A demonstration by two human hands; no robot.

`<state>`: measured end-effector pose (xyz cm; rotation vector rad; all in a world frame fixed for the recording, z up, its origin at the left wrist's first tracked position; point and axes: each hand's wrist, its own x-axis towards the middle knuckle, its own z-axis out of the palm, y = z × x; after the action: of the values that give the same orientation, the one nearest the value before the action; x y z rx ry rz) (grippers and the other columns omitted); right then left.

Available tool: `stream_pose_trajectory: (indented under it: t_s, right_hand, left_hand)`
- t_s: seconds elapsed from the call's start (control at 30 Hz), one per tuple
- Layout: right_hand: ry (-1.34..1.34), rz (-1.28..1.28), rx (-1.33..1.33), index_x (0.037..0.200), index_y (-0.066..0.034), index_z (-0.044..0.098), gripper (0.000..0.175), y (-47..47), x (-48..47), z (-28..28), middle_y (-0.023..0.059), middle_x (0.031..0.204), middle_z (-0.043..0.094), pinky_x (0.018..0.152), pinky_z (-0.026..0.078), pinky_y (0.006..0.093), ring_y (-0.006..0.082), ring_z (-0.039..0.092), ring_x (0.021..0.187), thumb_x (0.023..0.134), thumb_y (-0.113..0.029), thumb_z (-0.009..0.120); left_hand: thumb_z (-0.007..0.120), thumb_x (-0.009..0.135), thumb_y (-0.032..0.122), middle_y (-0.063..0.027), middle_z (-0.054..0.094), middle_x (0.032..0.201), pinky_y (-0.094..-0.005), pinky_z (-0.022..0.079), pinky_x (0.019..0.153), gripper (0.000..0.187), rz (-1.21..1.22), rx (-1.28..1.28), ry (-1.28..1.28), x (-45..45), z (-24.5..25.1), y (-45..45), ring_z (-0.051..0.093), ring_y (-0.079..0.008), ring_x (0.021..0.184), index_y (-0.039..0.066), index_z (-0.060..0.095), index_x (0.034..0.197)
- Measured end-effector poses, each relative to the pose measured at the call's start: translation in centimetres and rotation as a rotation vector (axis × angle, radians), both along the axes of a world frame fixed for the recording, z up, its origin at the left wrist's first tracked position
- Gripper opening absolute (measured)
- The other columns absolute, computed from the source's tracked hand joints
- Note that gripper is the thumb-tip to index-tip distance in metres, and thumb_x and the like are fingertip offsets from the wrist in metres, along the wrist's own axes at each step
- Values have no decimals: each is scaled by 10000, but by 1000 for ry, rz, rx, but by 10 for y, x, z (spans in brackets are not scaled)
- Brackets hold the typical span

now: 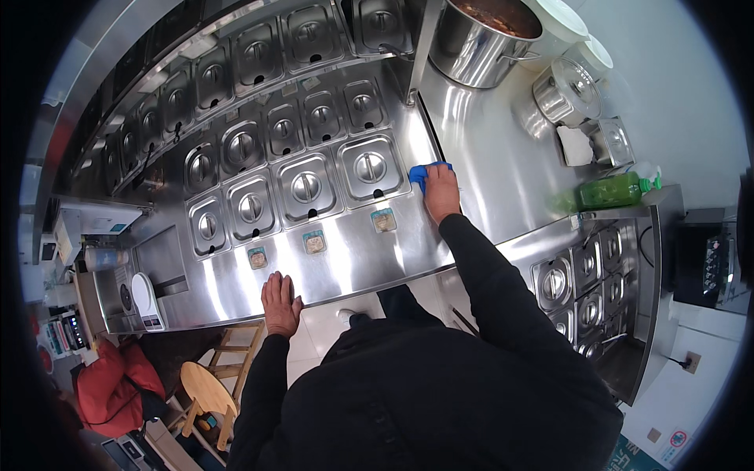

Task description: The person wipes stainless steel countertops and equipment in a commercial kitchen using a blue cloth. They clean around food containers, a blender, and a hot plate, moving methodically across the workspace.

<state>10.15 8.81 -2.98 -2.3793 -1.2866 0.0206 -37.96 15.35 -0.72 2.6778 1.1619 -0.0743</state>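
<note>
My right hand [442, 193] presses a blue cloth [419, 174] onto the stainless steel counter, right of the lidded food pans and beside the dark seam between two counter sections. The cloth is partly hidden under the fingers. Flat on the counter's front edge rests my left hand [281, 303], holding nothing, its fingers a little apart. Between the hands, small labels bearing writing are stuck to the steel counter [347, 259]. The nearest large pan lid [370, 168] lies just left of the cloth; a smaller square lid [250, 206] is beyond my left hand.
A tall stockpot [486, 47] of dark food stands at the back right. Nearer are a lidded steel pot [568, 91] and a green soap bottle [612, 191]. A white kitchen scale [144, 300] sits at the counter's left end. Below left are a wooden stool [206, 385] and a red garment [109, 388].
</note>
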Motion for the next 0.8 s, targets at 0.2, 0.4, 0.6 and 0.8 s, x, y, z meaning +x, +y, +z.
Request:
stream_pose_trajectory:
  t_s: [0.2, 0.4, 0.6, 0.8]
  right_hand:
    - [30, -11, -51, 1108, -85, 571, 193, -41, -24, 3, 142, 1080, 569, 850, 505, 452, 371, 575, 1004, 919, -118, 590]
    - [-37, 74, -114, 1092, -78, 582, 185, -97, -43, 2, 141, 1073, 584, 871, 495, 443, 352, 585, 1001, 915, -133, 596]
    - [82, 14, -116, 1040, -70, 608, 149, -136, -75, 9, 145, 1059, 605, 884, 474, 437, 371, 590, 989, 897, -110, 603]
    - [141, 65, -56, 1050, -39, 616, 179, -155, -119, 14, 175, 1050, 598, 903, 453, 463, 386, 562, 1028, 880, -97, 615]
  left_hand:
    - [575, 900, 270, -214, 313, 1540, -515, 144, 1210, 650, -11, 15, -12, -1, 1, 1, 245, -383, 1453, 26, 367, 1466]
    - [551, 934, 288, -204, 314, 1543, -498, 150, 1209, 617, -14, 51, -52, -3, -7, 0, 247, -359, 1459, 53, 365, 1474]
    - [558, 961, 373, -179, 305, 1562, -499, 142, 1208, 663, 164, 78, -98, 0, -22, -27, 243, -337, 1469, 79, 334, 1511]
    - [606, 934, 409, -151, 264, 1596, -502, 119, 1212, 744, 54, 65, -22, -26, -5, -72, 205, -318, 1491, 115, 286, 1538]
